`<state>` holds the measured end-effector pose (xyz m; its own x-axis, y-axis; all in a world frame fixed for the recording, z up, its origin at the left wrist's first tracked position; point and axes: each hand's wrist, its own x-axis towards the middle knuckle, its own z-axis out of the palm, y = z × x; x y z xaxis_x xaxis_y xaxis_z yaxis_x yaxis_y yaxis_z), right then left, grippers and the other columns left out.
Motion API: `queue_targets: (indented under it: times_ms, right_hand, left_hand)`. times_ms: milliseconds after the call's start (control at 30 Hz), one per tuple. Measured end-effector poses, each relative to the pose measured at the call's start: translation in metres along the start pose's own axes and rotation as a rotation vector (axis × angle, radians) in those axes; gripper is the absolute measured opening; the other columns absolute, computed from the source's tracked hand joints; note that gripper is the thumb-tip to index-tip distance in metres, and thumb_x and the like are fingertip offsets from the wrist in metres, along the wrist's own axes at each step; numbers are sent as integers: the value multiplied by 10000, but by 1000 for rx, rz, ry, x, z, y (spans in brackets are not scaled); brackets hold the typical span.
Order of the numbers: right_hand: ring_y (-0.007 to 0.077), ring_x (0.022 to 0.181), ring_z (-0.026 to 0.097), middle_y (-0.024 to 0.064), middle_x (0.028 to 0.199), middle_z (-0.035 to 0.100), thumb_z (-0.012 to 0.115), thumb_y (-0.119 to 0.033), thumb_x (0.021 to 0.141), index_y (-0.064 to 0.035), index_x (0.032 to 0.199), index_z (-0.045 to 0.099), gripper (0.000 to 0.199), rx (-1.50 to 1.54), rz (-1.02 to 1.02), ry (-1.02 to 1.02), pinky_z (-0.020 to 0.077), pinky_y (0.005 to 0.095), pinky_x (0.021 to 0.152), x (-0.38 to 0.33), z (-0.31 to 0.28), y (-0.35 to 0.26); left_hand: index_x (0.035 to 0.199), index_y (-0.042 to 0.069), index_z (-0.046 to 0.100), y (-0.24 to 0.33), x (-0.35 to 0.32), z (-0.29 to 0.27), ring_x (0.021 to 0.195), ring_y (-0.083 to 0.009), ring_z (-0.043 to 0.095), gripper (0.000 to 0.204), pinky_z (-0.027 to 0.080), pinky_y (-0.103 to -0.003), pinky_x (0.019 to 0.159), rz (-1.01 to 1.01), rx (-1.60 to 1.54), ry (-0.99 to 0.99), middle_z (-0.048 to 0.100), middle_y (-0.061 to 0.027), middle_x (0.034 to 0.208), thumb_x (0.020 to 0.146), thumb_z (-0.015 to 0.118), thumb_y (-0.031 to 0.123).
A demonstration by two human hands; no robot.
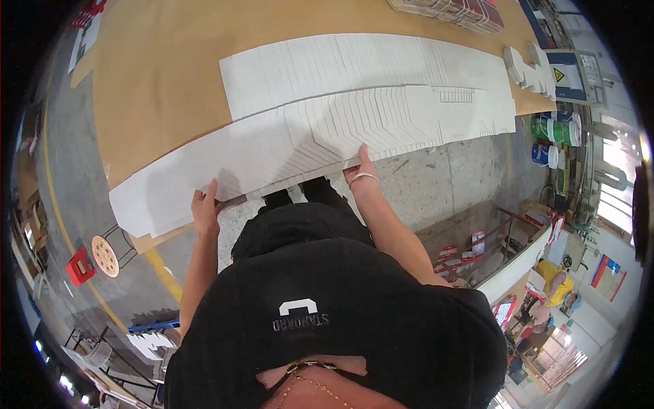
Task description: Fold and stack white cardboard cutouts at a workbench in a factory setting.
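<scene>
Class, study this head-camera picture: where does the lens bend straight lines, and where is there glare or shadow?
Head view: the brown table edge and fanned white sheets curve toward the rim; glare whitens the windows at right; the left hand casts a soft shadow on the sheets.

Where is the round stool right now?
In the head view, the round stool stands on the floor at lower left, beside a red box, left of the left hand.
</scene>
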<state>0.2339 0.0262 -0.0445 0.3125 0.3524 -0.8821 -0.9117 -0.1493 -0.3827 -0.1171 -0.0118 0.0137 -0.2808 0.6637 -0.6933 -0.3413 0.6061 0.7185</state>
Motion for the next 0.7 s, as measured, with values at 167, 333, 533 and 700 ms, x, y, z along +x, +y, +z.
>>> queue_targets:
  times_ms: [167,333,533,700]
  right_hand:
    - [267,915,574,79,1016,580,668,-272,801,-95,1099,487,391,-38,-51,-28,494,434,777,18,-7,2]
    - [244,944,576,77,1012,597,702,-264,768,-57,1027,535,371,-67,-54,-17,488,418,823,11,-5,3]
    - [298,1004,537,122,1104,551,623,-316,829,-36,1157,469,458,-193,-78,-151,451,467,869,15,-7,9]
    - [319,1047,524,140,1156,534,573,-285,847,-20,1165,473,426,-304,94,-113,407,467,943,9,-14,-31]
  left_hand:
    - [865,68,512,-20,22,-16,610,-90,518,237,416,-238,537,122,102,74,547,-4,698,802,671,232]
    - [765,102,455,-21,21,-15,581,-81,478,249,381,-236,477,175,-4,60,473,15,618,794,679,208]
    - [742,65,482,-33,22,-36,594,-100,455,337,378,-259,485,124,202,167,481,-15,660,766,671,344]
    - [988,-13,475,-23,13,-5,677,-147,537,345,497,-295,605,65,48,140,539,-74,798,794,643,217]
